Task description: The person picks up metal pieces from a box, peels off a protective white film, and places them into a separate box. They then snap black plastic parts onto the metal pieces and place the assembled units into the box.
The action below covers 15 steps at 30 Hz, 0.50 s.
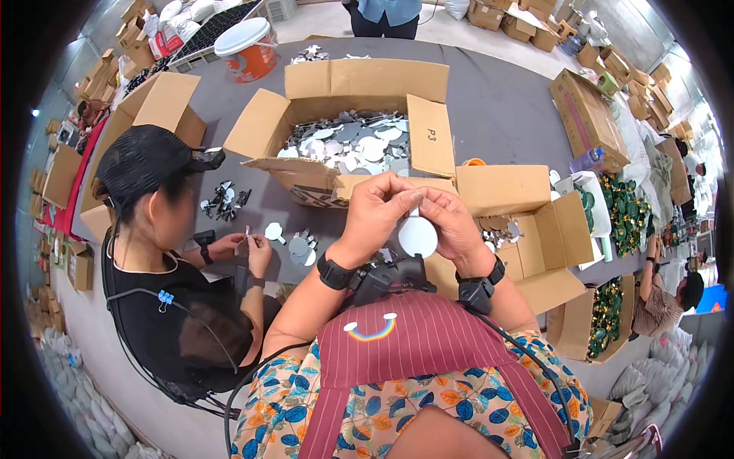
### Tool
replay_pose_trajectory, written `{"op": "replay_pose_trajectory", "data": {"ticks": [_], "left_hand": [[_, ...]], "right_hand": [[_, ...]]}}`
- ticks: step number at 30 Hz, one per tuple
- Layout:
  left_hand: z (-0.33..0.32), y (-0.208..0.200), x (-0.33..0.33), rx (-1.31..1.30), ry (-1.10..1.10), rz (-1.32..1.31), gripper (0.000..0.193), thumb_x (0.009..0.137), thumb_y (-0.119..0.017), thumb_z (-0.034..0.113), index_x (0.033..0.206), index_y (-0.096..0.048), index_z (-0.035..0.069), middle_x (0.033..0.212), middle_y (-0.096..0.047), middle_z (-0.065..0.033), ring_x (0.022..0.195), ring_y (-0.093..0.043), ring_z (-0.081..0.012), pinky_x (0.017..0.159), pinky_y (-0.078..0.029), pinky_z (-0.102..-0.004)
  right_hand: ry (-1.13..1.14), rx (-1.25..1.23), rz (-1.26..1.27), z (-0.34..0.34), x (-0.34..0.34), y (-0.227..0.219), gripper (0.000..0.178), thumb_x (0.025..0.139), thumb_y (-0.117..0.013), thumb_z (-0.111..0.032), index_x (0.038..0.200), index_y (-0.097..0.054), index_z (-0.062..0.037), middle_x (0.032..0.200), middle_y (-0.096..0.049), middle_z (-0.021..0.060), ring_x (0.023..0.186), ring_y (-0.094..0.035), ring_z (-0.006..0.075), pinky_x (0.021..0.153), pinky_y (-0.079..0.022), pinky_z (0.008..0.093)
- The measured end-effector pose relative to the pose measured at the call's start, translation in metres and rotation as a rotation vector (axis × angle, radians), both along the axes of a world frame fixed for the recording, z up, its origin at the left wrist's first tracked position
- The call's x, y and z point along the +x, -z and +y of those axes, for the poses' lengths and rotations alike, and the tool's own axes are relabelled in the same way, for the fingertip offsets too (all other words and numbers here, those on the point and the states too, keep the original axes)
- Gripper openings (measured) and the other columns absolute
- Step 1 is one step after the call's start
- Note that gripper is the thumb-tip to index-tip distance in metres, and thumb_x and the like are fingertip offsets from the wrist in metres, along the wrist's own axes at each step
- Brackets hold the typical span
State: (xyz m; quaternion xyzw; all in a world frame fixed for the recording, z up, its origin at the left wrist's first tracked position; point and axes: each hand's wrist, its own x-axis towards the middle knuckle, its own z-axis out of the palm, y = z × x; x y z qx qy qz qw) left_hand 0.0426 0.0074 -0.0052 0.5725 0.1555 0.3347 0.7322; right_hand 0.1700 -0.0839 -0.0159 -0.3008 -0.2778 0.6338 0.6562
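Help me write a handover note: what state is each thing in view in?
White disc: held, narrow tab upward.
Left hand: pinching that tab.
Right hand: pinching it too.
Large carton: open, heaped with flat pieces.
Smaller carton: open.
Bucket: lid on.
Lower-right carton: open, holding green items.

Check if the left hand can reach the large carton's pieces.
Probably yes: the large carton stands open, its pieces uncovered, and the left hand is nearby, though busy with a white disc.
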Motion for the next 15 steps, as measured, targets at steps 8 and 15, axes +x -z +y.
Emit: {"op": "replay_pose_trajectory", "data": {"ticks": [8,15], "left_hand": [[-0.001,0.005,-0.005,0.122,-0.003,-0.051,0.006,0.085,-0.062,0.006,0.084,-0.059,0.001,0.080,-0.056,0.0009,0.069,-0.049,-0.0040,0.062,-0.040,-0.0189],[0.003,0.017,-0.005,0.029,0.054,-0.072,0.009,0.086,-0.055,0.003,0.094,-0.059,0.001,0.083,-0.055,0.0005,0.073,-0.048,-0.0043,0.067,-0.040,-0.0191]], "right_hand": [[-0.008,0.042,0.049,-0.004,-0.001,-0.001,0.021,0.089,-0.057,-0.013,0.104,-0.058,0.0009,0.094,-0.061,0.0041,0.087,-0.057,0.0100,0.078,-0.047,0.0234],[0.037,0.023,0.079,-0.002,0.000,0.011,0.019,0.089,-0.056,-0.012,0.104,-0.059,0.0007,0.094,-0.062,0.0037,0.086,-0.057,0.0101,0.079,-0.047,0.0238]]}}
